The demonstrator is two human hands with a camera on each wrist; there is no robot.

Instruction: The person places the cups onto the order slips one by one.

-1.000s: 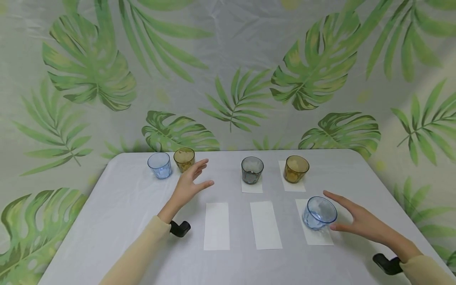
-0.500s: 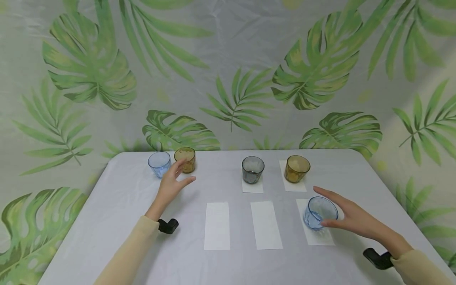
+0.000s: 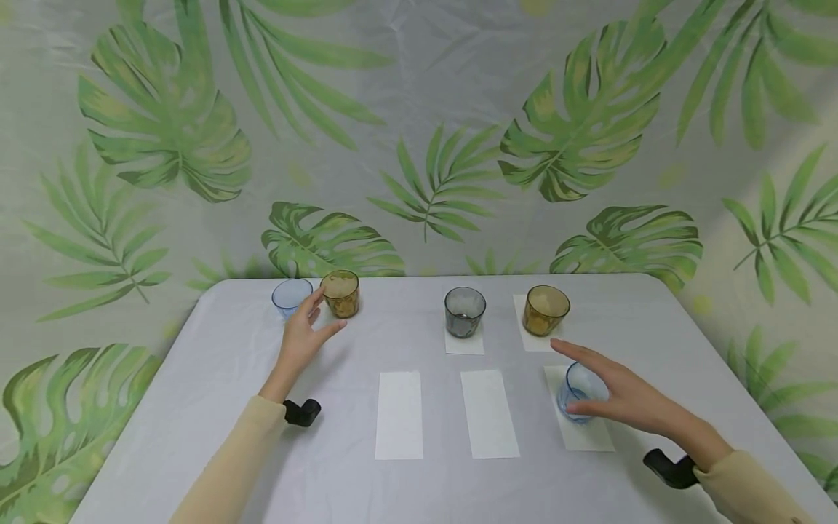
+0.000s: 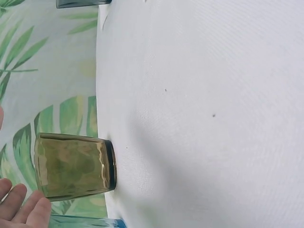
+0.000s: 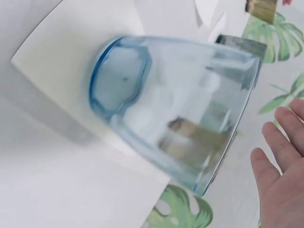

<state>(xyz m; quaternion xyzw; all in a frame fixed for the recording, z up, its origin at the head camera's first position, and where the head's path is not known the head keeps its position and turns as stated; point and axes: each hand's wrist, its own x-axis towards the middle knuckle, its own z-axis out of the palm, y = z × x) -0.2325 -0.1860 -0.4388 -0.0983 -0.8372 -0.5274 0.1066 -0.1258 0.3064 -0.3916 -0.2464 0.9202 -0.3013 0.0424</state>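
Observation:
My left hand (image 3: 302, 348) is at the back left of the table, fingers and thumb spread beside an amber glass (image 3: 342, 295). In the left wrist view its fingertips (image 4: 40, 213) appear close to the glass's rim; contact cannot be told. A light blue glass (image 3: 288, 292) stands just left of it, partly hidden by that hand. At the front right, my right hand (image 3: 625, 393) is spread in front of another blue glass (image 3: 573, 389), hiding part of it. The right wrist view shows a gap between its fingers (image 5: 280, 142) and this glass, which stands upright on a white paper strip (image 3: 589, 438).
A grey glass (image 3: 465, 313) and a second amber glass (image 3: 545, 311) stand on paper strips at the back. Two bare strips, one left (image 3: 399, 415) and one in the middle (image 3: 489, 415), lie in the front row. A leaf-patterned cloth (image 3: 425, 109) hangs behind the white table.
My left hand has moved left and slightly toward me, uncovering the amber glass and covering part of the blue one. The right hand has shifted left across the front blue glass.

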